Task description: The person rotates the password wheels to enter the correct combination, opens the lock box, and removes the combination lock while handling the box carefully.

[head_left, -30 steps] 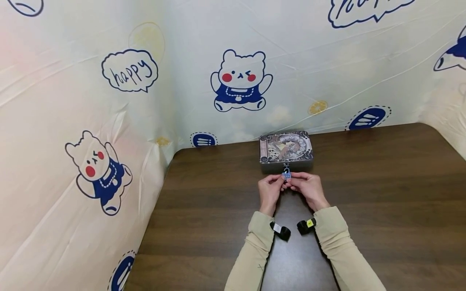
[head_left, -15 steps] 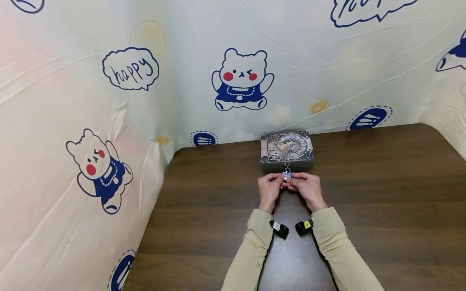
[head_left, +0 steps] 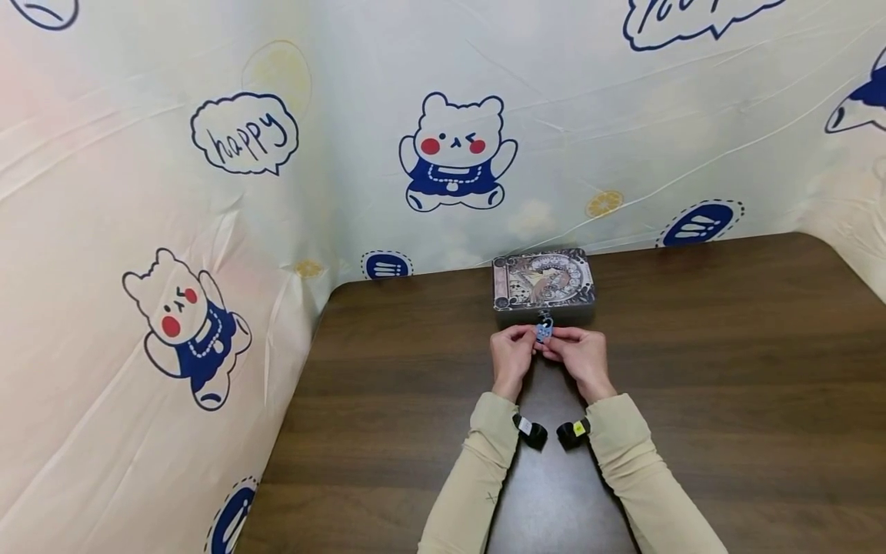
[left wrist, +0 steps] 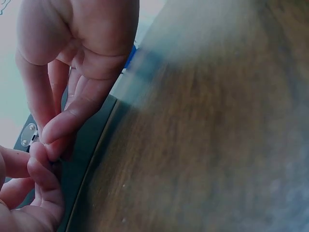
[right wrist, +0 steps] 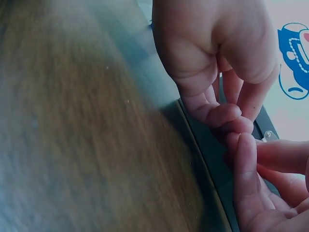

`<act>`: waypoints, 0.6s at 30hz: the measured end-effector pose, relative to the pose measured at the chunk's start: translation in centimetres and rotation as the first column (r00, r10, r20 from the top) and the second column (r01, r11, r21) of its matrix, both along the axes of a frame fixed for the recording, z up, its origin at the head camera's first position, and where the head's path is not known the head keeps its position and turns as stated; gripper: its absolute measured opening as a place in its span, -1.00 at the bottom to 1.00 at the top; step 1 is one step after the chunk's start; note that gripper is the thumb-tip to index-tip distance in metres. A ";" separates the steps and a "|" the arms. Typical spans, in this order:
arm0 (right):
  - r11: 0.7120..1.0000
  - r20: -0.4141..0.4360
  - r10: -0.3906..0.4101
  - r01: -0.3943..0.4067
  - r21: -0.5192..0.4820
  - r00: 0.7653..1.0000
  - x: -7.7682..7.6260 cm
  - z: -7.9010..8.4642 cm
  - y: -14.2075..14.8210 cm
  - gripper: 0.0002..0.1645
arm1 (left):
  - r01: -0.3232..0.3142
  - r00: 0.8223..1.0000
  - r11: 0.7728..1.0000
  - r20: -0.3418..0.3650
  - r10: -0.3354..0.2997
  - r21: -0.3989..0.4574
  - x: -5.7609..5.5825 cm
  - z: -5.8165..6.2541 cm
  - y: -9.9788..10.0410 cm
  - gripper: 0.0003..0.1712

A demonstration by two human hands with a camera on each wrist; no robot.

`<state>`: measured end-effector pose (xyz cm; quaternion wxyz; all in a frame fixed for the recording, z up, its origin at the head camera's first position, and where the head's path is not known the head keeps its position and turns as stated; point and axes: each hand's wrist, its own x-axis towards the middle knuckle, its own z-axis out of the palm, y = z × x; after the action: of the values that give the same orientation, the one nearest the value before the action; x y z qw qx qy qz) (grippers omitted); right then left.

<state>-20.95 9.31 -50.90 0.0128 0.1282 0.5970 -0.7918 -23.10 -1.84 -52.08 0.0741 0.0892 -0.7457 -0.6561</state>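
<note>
A small blue padlock (head_left: 544, 332) with number dials hangs at the front clasp (head_left: 545, 315) of a decorated tin box (head_left: 543, 281). My left hand (head_left: 511, 360) pinches the padlock's left side between thumb and fingers. From the other side my right hand (head_left: 581, 360) pinches it too, so the fingertips of both meet around it. In the left wrist view the fingers hide the padlock, and a metal clasp plate (left wrist: 30, 135) shows on the box's dark side. The right wrist view also has the fingertips pressed close together in front of the box (right wrist: 207, 154).
The box stands at the back edge of a dark wooden table (head_left: 388, 400), close to a pale printed cloth (head_left: 346, 154) that hangs behind and to the left. Black wrist cameras (head_left: 531, 432) sit on the inner side of both sleeves.
The padlock tilts slightly between the fingertips, its face turning a little. Both forearms have shifted slightly, the right one leftward. The box stays where it was.
</note>
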 end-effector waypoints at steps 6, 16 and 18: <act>1.000 -0.016 -0.021 0.021 -0.018 1.000 0.2 0.2 -0.4 -0.59 | 0.002 1.000 0.997 -0.012 -0.003 -0.075 -0.2 0.3 -0.2 -0.90; 0.996 0.001 -0.077 0.077 -0.040 0.997 0.4 0.1 -1.4 -0.60 | -0.019 0.999 0.977 -0.029 0.013 -0.214 -0.7 1.0 -0.1 -0.89; 0.994 -0.001 -0.096 0.096 -0.044 0.995 0.5 0.1 -1.6 -0.61 | -0.012 1.000 0.975 -0.029 0.005 -0.221 -0.7 1.0 0.0 -0.88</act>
<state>-20.46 7.76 -50.84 -0.0235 0.1552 0.5728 -0.8045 -23.77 -1.88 -51.06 0.0970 0.0742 -0.8126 -0.5698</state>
